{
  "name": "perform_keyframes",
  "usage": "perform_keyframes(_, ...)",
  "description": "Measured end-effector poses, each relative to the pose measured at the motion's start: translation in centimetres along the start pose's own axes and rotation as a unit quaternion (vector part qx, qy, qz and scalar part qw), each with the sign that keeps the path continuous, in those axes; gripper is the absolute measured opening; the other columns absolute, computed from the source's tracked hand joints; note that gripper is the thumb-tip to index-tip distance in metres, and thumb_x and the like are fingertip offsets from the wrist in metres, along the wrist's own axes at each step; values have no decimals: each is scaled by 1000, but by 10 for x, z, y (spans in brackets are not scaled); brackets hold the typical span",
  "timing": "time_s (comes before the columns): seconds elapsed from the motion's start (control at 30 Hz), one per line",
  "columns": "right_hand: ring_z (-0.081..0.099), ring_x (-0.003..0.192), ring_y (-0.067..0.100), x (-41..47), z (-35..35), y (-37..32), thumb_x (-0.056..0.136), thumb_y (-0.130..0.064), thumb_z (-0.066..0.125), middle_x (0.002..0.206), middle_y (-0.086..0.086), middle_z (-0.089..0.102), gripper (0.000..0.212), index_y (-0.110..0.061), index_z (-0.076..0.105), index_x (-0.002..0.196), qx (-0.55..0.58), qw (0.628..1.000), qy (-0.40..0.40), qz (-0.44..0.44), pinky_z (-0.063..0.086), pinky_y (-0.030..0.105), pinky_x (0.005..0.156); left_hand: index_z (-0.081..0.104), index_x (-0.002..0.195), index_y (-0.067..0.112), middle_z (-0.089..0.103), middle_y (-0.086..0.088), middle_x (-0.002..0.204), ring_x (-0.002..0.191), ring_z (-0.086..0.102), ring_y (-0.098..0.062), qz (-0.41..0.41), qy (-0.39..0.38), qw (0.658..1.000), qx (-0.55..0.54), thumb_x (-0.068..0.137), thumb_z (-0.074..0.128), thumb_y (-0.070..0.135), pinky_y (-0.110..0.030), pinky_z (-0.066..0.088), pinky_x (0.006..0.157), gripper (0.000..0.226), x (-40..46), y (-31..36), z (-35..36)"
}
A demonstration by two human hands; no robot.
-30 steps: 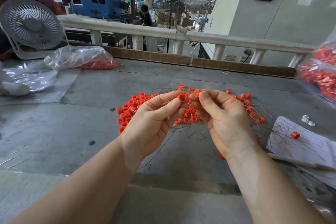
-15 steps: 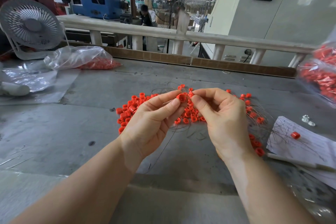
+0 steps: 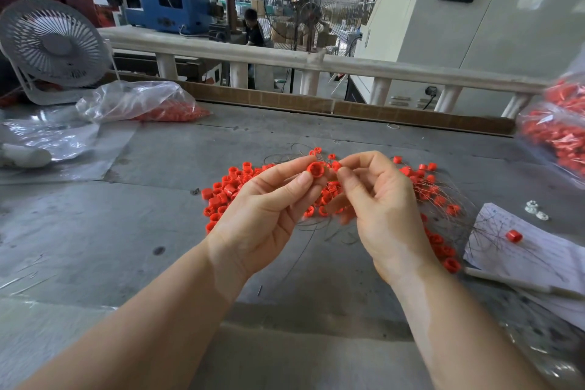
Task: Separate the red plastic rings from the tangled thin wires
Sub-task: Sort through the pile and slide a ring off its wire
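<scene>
1. Step in hand: freeing one red ring (image 3: 315, 169) from the thin wires (image 3: 443, 199).
2. The left hand (image 3: 266, 212) pinches that ring above the bench (image 3: 126, 231); the right hand (image 3: 383, 209) pinches a smaller red piece (image 3: 336, 165) beside it.
3. Next, likely pull the two apart.
4. Rings: short, hollow, glossy; loose pile (image 3: 224, 190) below.
</scene>
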State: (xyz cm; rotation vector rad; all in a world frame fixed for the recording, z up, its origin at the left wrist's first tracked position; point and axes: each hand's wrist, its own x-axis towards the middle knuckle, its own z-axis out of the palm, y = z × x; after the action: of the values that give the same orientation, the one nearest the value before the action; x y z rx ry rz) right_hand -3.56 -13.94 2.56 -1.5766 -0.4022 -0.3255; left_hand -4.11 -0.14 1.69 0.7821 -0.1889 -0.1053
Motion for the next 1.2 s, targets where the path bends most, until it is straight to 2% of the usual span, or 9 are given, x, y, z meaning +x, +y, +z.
perform_keyframes(0.17, 68, 54, 20, -1, 1, 1, 97, -6, 47, 68, -1, 70, 10, -9, 53, 90, 48, 996, -41, 62, 43, 18, 42, 78, 79, 11, 74, -8, 85, 79, 71, -12, 1, -7, 1000, -4, 70, 59, 2, -14, 54, 64, 23, 0, 0, 0)
perform_keyframes(0.37, 54, 38, 10, 0, 0, 2, 96, -8, 49, 56, -5, 64, 8, -9, 54, 90, 35, 995, -34, 87, 36, 18, 34, 78, 79, 12, 74, -7, 83, 79, 71, -12, 8, -14, 1000, 11, 69, 60, 3, -14, 54, 64, 22, -1, 0, 0)
perform_keyframes(0.53, 67, 54, 20, 0, 0, 0, 97, -7, 47, 66, 2, 70, 10, -10, 54, 91, 82, 987, -52, 131, 45, 19, 42, 78, 79, 13, 74, -6, 81, 77, 71, -11, 15, -10, 1000, 18, 70, 59, 3, -14, 54, 64, 23, -1, -1, 1)
perform_keyframes(0.63, 69, 58, 23, 0, 1, 3, 96, -5, 48, 65, 5, 69, 12, -10, 56, 87, 73, 989, -52, 115, 54, 25, 52, 78, 83, 13, 74, -6, 81, 78, 71, -11, 8, -13, 1000, 12, 70, 59, 3, -14, 54, 65, 25, -1, -1, 1)
perform_keyframes(0.73, 69, 60, 22, 0, 1, 6, 94, -5, 52, 66, 5, 70, 10, -9, 58, 87, 55, 993, -46, 96, 56, 27, 56, 78, 81, 12, 74, -6, 81, 78, 71, -10, 4, -19, 1000, 11, 69, 59, 2, -14, 54, 65, 24, -1, -1, 3)
perform_keyframes(0.93, 68, 56, 16, -2, 4, 8, 92, -8, 56, 62, 3, 69, 8, -11, 60, 86, -3, 997, -52, 60, 50, 19, 50, 77, 78, 10, 73, -8, 83, 77, 71, -10, 1, -24, 1000, 13, 70, 58, 2, -14, 54, 65, 22, -2, -2, 4)
perform_keyframes(1.2, 67, 53, 17, -3, 6, 8, 92, -5, 55, 64, 10, 69, 9, -8, 61, 86, -22, 997, -51, 52, 49, 19, 47, 77, 78, 11, 73, -9, 84, 77, 70, -10, -4, -15, 1000, 20, 71, 58, 3, -14, 54, 65, 22, -2, -3, 5)
